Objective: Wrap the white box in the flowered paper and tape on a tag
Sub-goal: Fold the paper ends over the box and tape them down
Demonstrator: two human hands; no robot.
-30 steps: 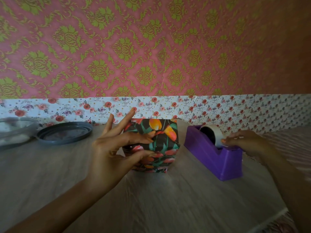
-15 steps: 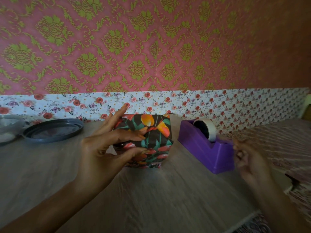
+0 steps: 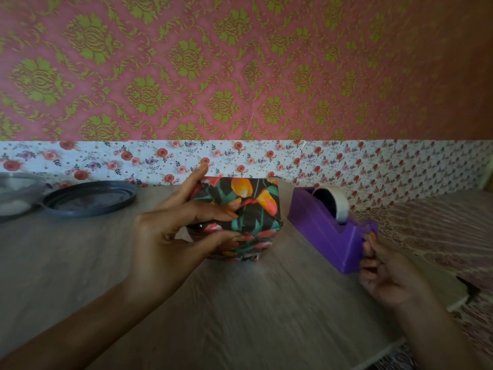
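head view: the box wrapped in dark paper with orange and red flowers [image 3: 241,218] stands mid-table on the pale wood-grain table [image 3: 240,311], the left hand [image 3: 170,231] gripping its near end. the right hand [image 3: 386,273], at the purple plastic tape dispenser [image 3: 328,231], seems pinched on blurred tape.

Dim, soft-focus, edges warped

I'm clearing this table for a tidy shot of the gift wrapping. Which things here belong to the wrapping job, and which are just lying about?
In use: wrapped box, held by the left hand; purple tape dispenser with tape roll, right hand at its front end.

Lying about: dark round lid; clear container.
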